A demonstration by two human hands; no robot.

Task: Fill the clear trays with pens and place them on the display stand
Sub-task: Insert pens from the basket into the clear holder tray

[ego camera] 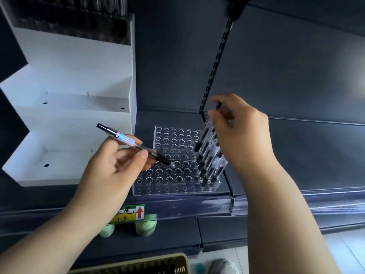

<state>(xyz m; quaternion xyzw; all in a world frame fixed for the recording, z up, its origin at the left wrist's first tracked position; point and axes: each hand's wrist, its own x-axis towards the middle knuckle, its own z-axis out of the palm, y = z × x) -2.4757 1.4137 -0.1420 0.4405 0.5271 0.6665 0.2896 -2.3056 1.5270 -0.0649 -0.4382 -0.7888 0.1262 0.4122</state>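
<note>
A clear tray with rows of round holes lies on the dark shelf. Several clear pens with black grips stand in its rightmost column. My left hand pinches a clear pen with a blue-white label; its tip points down over the tray's middle holes. My right hand holds another pen by its upper part, its black tip hanging above the standing row. A white stepped display stand sits to the left; its lower tiers hold nothing, and dark pens fill its top tier.
The dark shelf has a slotted upright behind the tray. A yellow-green price label clips to the shelf's front edge. A tan basket sits at the bottom edge, a shoe beside it.
</note>
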